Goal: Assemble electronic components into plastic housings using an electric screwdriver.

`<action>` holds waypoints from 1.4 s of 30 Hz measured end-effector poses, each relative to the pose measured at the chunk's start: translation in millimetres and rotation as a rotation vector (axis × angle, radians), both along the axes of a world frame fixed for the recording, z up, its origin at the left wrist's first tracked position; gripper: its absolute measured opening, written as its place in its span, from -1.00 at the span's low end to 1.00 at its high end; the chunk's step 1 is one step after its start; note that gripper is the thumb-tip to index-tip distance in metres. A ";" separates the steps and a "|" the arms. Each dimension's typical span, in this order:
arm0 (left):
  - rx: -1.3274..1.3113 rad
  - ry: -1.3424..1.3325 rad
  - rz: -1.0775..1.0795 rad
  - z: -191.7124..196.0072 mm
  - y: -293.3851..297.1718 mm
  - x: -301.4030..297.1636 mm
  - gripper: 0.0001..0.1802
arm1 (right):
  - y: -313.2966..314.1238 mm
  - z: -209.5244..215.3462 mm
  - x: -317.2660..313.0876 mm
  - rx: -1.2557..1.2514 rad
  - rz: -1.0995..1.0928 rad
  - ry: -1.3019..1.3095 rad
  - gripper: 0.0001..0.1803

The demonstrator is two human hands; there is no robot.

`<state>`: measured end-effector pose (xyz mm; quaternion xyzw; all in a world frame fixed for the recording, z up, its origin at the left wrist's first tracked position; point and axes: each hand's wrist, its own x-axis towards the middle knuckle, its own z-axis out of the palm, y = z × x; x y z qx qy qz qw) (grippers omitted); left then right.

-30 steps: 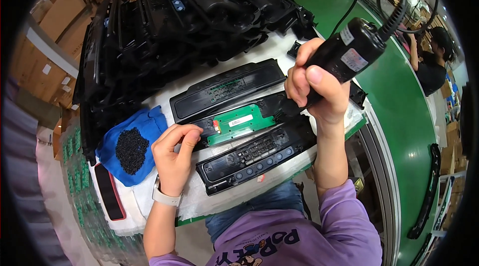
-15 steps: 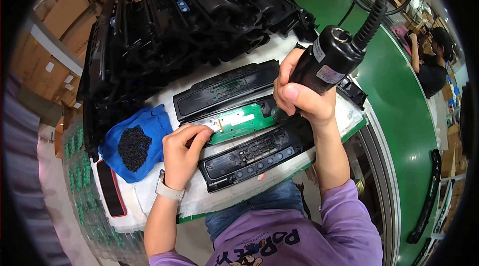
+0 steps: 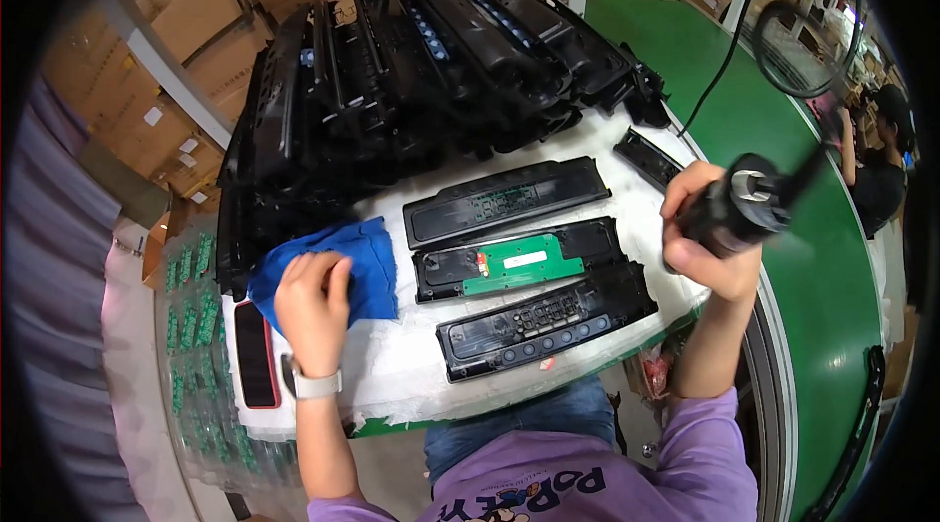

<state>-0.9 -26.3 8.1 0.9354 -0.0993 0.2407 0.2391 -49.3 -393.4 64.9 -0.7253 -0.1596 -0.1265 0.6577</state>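
Note:
My right hand (image 3: 713,246), on the right, grips a black corded power screwdriver (image 3: 741,211), its tip hidden from me. My left hand (image 3: 311,307) is over a blue cloth (image 3: 372,272), fingers curled and pressed together; whatever they pinch is too small to see. It hides the heap of small black screws on that cloth. Between my hands lie three long black plastic panels: a far one (image 3: 578,181), a middle one (image 3: 441,267) carrying a green circuit board (image 3: 519,272), and a near one (image 3: 470,358) with a row of round buttons.
A big stack of black plastic housings (image 3: 392,81) fills the table's back. Another small black part (image 3: 646,158) lies at the right. A red-edged phone (image 3: 258,355) sits by the cloth, beside bagged green boards (image 3: 191,316). Beyond the green bench (image 3: 813,326) a person (image 3: 879,174) works.
My left hand has left the circuit board and moved left onto the blue cloth. My right hand has drawn the screwdriver away to the right, off the panels. The view has shifted.

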 end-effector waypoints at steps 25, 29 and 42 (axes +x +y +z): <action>0.115 -0.143 -0.681 -6.7 -76.4 -11.1 -0.79 | -35.6 -93.3 23.3 -1.065 -0.823 0.170 -0.39; 0.115 -0.322 -0.626 4.6 -84.7 8.7 -0.79 | -33.9 -96.2 23.1 -1.051 -0.835 0.127 -0.41; 0.153 -0.315 -0.526 -6.5 -90.9 25.0 -0.66 | -0.6 -63.5 35.5 -0.997 -0.765 -0.300 -0.52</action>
